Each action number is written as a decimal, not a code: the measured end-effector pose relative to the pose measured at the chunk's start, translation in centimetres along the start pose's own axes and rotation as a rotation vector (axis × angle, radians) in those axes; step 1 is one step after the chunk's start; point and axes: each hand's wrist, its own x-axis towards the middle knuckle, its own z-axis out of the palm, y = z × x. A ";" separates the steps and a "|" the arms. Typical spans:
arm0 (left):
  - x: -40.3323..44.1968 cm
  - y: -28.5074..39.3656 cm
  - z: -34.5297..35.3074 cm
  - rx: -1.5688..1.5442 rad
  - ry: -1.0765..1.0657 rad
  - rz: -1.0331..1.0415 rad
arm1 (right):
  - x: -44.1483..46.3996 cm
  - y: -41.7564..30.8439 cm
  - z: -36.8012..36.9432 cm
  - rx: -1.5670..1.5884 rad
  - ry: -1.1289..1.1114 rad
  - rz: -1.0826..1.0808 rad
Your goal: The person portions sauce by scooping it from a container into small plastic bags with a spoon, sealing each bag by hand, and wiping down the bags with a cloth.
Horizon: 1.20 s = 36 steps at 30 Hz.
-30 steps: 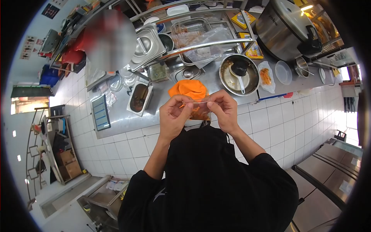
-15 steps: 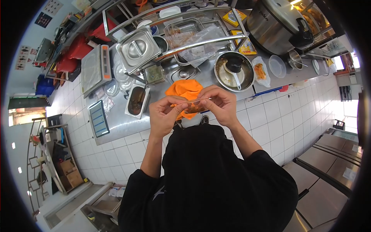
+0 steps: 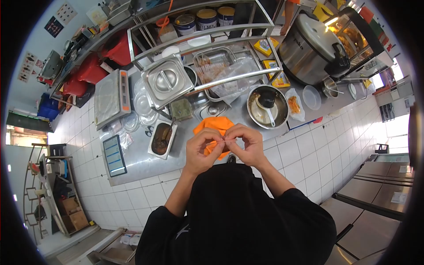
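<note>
My left hand (image 3: 203,150) and my right hand (image 3: 245,145) meet fingertip to fingertip in front of my chest. Both are closed in a pinch on the top edge of a small clear plastic bag, which is mostly hidden behind the fingers. Just beyond them lies a bright orange cloth (image 3: 213,124) at the steel table's edge. To the left of the cloth stands a metal container (image 3: 163,140) with dark sauce and a utensil in it. A pan (image 3: 255,115) holding a black ladle is to the right.
A tablet (image 3: 114,155) lies at the left of the steel table, near a scale (image 3: 107,99). Beyond are a lidded steel pan (image 3: 164,79), a metal rack rail and a large cooker (image 3: 308,46). Part of another person's arm (image 3: 289,17) shows at the top.
My hands have come together, fingertips now touching, where earlier they were spaced apart along the bag's edge. The view has shifted, showing more beyond the table, including cans and another person's arm.
</note>
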 end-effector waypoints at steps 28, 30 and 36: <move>1.5 -1.5 -6.7 -0.240 0.020 -0.124 | 2.9 0.7 6.9 0.032 0.068 0.050; 1.7 -1.3 -7.0 -0.230 0.005 -0.130 | 3.1 0.4 7.2 -0.035 0.066 0.034; 1.3 -2.9 -9.5 -0.006 -0.091 -0.016 | 3.2 3.1 8.1 -0.020 0.107 -0.023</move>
